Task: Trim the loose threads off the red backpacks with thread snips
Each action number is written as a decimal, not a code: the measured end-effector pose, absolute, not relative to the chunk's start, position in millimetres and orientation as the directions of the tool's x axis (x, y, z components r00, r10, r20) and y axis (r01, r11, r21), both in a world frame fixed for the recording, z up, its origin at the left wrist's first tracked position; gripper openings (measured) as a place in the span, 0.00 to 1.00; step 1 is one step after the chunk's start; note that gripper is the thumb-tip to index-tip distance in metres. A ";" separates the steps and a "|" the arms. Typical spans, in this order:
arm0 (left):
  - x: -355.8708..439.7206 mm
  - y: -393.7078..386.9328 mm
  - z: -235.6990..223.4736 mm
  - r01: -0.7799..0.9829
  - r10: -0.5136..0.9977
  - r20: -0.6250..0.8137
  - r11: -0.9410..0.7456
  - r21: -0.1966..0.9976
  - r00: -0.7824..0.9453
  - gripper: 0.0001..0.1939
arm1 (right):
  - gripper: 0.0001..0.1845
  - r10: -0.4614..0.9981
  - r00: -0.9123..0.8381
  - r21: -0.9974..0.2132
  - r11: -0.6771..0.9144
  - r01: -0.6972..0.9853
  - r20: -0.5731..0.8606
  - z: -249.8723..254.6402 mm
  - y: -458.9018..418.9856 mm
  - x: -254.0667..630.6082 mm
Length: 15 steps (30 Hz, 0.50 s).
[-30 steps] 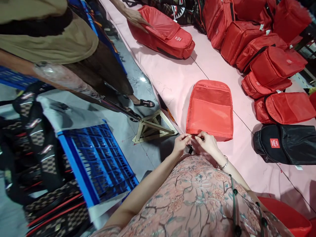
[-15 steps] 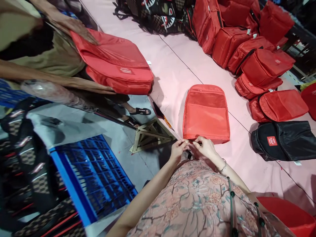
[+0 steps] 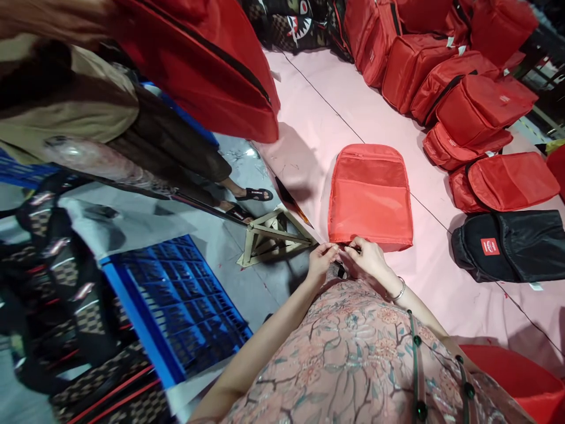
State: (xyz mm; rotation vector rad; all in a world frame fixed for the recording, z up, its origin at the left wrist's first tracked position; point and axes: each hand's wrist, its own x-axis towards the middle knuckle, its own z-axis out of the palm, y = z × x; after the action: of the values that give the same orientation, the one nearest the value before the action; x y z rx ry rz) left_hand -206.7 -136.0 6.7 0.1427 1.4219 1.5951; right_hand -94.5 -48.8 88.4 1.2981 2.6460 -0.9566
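A red bag point(image 3: 369, 206) lies flat on the pink-covered table point(image 3: 304, 100) in front of me, its rounded end away from me and a sheer panel across its upper half. At its near edge my left hand point(image 3: 323, 260) is closed in a pinch, thumb against fingertips. My right hand point(image 3: 369, 257), with a bracelet at the wrist, pinches close beside it, by the bag's near bottom edge. Something small and dark shows between the two hands, but the fingers hide what each one grips.
Several red bags point(image 3: 481, 112) stand along the right side, with a black bag point(image 3: 512, 246) nearer. A co-worker's hand point(image 3: 57, 23) is by a large red bag point(image 3: 212, 65) at upper left. On the left are a blue crate point(image 3: 176, 300) and checkered bags point(image 3: 90, 312).
The co-worker has lifted and turned the other red bag, so its dark zip now shows. My hands stay pinched at the near edge of my bag; the view has shifted slightly.
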 end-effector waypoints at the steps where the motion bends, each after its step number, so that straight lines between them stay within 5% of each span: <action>1: -206.6 -135.9 7.2 -0.572 0.692 -0.490 0.135 0.809 -0.530 0.19 | 0.11 0.701 -0.651 -0.504 0.466 0.727 -0.291 88.3 -48.8 -95.5; 11: -205.2 -137.3 7.3 -0.525 0.718 -0.455 0.147 0.839 -0.527 0.14 | 0.10 0.714 -0.651 -0.516 0.468 0.717 -0.257 86.0 -50.9 -97.5; 15: -206.6 -141.9 2.5 -0.449 0.790 -0.476 0.289 0.845 -0.387 0.13 | 0.10 0.726 -0.646 -0.595 0.416 0.687 -0.238 87.3 -52.8 -82.4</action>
State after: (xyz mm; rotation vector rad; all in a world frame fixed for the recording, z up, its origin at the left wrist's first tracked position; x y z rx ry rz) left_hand -206.6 -141.9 2.5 0.3389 1.4267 1.3789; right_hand -82.4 -52.8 87.3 1.3439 2.6909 -1.0868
